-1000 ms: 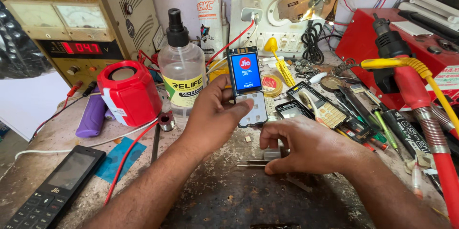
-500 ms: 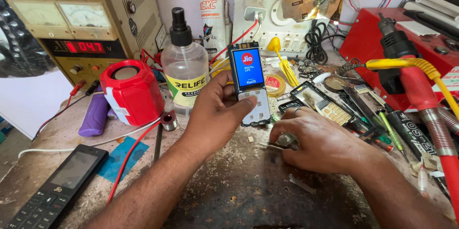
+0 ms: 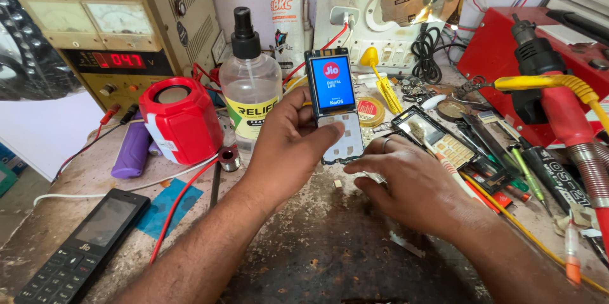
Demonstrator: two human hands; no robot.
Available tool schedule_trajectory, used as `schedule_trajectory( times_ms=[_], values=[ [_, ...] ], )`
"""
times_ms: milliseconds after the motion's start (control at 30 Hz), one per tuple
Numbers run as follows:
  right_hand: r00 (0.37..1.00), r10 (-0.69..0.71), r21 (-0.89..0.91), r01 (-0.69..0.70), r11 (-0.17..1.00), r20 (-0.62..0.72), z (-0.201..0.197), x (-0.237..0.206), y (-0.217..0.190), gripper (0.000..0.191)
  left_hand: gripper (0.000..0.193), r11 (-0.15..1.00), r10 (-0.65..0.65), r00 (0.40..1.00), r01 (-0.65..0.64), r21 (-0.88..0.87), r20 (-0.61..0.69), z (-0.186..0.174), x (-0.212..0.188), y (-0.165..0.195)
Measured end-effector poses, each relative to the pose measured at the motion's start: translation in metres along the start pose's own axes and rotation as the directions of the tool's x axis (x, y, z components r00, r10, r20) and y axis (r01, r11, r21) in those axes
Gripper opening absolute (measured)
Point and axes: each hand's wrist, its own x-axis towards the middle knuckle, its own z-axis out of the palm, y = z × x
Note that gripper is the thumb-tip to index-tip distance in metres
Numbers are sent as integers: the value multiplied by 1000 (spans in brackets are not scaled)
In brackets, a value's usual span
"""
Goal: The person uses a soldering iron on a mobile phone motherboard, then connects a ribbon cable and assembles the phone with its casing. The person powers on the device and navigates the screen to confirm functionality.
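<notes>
Hands: I count two, my left hand and my right hand.
Phones: I count three: the lit bare handset, the black keypad phone, the opened one.
Spray bottles: I see one.
Red speakers: one.
Bench power supplies: one.
Purple cylinders: one.
</notes>
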Motion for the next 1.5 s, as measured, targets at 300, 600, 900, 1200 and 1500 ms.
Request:
schedule_trajectory(
  times_ms=[300,600,900,1200,1500],
  values=[
    [995,-44,15,45,999,-86,25,6,-5,24,38,992,95,995,-92,-88,32,-5,-4,31],
    [999,-29,128,31,991,-25,16,6,-3,16,42,977,166,985,-159,-140,38,-6,-5,49],
    [996,-12,244,32,969,-84,0,8,3,17,33,959,184,983,-178,-222,9,-24,-3,50],
    [997,80,175,-83,981,20,4,6,7,42,35,996,90,991,-88,-28,96,10,-9,8],
    [988,-42,145,65,987,-150,16,9,20,34,44,999,-24,993,27,-21,118,20,-16,-2]
  ],
)
